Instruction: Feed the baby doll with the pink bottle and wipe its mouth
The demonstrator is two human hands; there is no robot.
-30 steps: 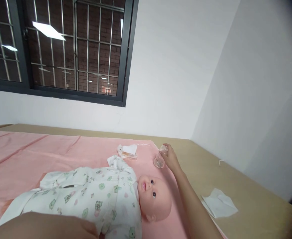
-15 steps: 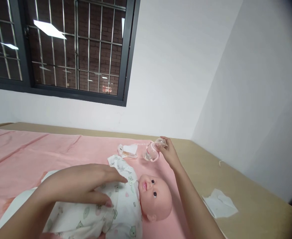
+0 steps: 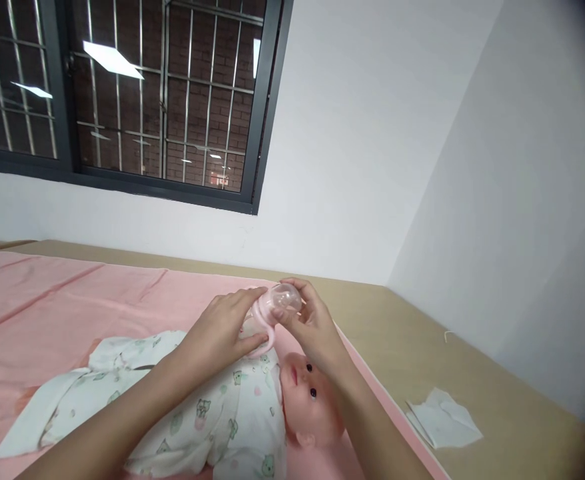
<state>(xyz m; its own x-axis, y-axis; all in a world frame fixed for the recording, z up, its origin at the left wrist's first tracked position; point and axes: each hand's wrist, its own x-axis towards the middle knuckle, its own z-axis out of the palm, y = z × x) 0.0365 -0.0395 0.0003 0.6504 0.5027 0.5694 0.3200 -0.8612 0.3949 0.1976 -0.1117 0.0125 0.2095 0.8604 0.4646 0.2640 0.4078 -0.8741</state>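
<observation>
Baby bottle (image 3: 264,316), one, clear with pink collar and handle (image 3: 269,344); held tilted, its domed cap (image 3: 288,296) toward the right hand. Location: between the two hands, above the chest and far shoulder of the doll (image 3: 227,417); contact with the doll, cannot tell.

Left hand (image 3: 227,327): narrow, curled round the bottle body, thumb at the handle. Half a second ago: spread over the doll's chest, holding nothing.

Right hand (image 3: 310,327): narrow, fingers and thumb about the cap. Same end of the bottle as half a second ago, but the bottle is brought inward, toward the left hand.

Effect of the change: bottle now steadied at both ends, body end and cap end gripped separately; neither hand spare. Cap in place on the bottle.

Edges: doll's head (image 3: 302,407) just below the right hand, partly behind the right wrist, close for any downward move. Border of the pink cloth (image 3: 132,293) passes behind the right hand and along the right forearm. Beyond both hands, a strip of bench (image 3: 397,340), then the wall (image 3: 352,167).

Room: upward from both hands, toward the wall; rightward of the right hand, over the bench, where white tissue (image 3: 445,421) lies well apart, beside the forearm.
</observation>
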